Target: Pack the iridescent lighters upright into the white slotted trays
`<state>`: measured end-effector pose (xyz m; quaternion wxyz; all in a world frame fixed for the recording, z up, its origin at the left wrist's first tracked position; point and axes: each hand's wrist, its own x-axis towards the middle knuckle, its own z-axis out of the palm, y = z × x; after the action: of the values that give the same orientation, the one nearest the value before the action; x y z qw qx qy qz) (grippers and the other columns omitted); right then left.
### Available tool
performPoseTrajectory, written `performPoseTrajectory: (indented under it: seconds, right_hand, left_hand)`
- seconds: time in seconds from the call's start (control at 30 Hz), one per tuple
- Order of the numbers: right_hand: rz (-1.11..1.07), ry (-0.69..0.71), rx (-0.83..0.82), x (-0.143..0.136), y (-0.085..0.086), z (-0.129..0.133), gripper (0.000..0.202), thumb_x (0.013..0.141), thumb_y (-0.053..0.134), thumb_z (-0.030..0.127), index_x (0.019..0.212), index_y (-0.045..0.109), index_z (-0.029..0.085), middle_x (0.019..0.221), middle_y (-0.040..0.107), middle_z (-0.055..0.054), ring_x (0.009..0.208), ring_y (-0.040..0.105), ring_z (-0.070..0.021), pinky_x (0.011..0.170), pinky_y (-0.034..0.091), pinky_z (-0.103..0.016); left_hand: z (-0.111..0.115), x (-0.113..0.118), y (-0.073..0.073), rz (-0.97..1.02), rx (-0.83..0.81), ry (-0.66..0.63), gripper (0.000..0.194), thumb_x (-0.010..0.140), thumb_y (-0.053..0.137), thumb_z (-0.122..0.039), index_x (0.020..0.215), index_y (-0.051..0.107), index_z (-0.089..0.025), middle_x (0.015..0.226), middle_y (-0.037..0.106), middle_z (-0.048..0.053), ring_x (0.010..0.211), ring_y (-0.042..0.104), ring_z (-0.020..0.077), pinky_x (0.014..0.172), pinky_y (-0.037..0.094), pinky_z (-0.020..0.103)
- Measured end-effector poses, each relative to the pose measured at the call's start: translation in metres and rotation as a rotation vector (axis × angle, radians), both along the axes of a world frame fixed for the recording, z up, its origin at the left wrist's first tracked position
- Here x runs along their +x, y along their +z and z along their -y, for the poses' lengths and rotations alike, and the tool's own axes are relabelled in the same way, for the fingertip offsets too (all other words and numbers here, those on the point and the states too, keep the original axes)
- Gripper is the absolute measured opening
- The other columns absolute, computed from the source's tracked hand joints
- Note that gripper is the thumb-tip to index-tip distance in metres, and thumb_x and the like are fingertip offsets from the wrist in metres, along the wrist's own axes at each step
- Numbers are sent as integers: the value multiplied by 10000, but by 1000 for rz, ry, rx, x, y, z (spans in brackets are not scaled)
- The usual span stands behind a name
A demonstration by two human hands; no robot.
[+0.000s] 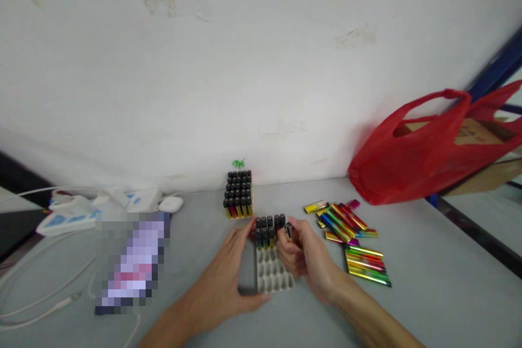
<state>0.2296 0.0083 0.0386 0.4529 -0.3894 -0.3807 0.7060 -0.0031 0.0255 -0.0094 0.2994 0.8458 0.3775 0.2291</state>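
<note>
A pale tray (pixel 274 271) with rows of hollows lies on the table, its far rows filled with upright black-topped lighters (pixel 264 235). My left hand (pixel 228 277) grips the tray along its left side, fingers at the far corner and thumb at the near edge. Pinched in my right hand (pixel 304 250) is another lighter (pixel 288 230), its top showing just right of the standing ones; most of its body is hidden by my fingers. Loose lighters with shiny red, gold, green and blue bodies (pixel 340 222) are piled to the right.
Behind the tray, a block of upright lighters (pixel 238 193) stands near the wall. A red plastic bag (pixel 411 157) holding a cardboard box is at the back right. To the left are a pixelated flat object (pixel 134 263), a power strip (pixel 138 201), a white charger (pixel 170 204) and cables.
</note>
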Motion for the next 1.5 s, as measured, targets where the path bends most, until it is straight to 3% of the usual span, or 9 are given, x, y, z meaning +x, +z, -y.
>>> performPoseTrajectory:
  seconds: [0.2,0.6,0.87,1.1,1.5]
  right_hand:
    - [24,-14,24,0,-3,1,570,981,492,707,638,350,274,526,231,103,475,137,-102,457,112,-289]
    - [69,0,-41,0,5,-1,724,866,584,902,610,337,270,537,210,115,482,107,-85,459,73,-282]
    - [17,8,1,1,2,-3,651,937,526,810,598,474,256,464,327,85,441,228,-97,473,157,-305]
    - [-17,0,-33,0,1,-4,626,867,588,781,593,337,277,528,235,114,470,138,-83,475,99,-299]
    - [44,-46,-25,-7,-7,1,566,942,519,719,615,353,288,500,237,111,437,145,-86,419,100,-279]
  left_hand:
    - [0,-1,0,14,9,4,1393,798,986,-263,1817,40,-358,1815,355,175,1653,409,462,1361,382,677]
    - [0,0,1,-3,-1,-5,1388,816,975,-254,1809,13,-368,1800,351,199,1648,404,489,1336,396,720]
    - [1,0,2,-12,-2,-4,1388,817,979,-256,1802,9,-375,1797,364,176,1656,404,448,1361,376,692]
    - [1,-1,0,-12,1,8,1393,801,992,-269,1806,31,-365,1815,339,194,1671,381,465,1360,370,703]
    - [1,-1,2,-9,8,5,1352,819,965,-268,1818,59,-347,1816,357,192,1683,360,477,1366,352,719]
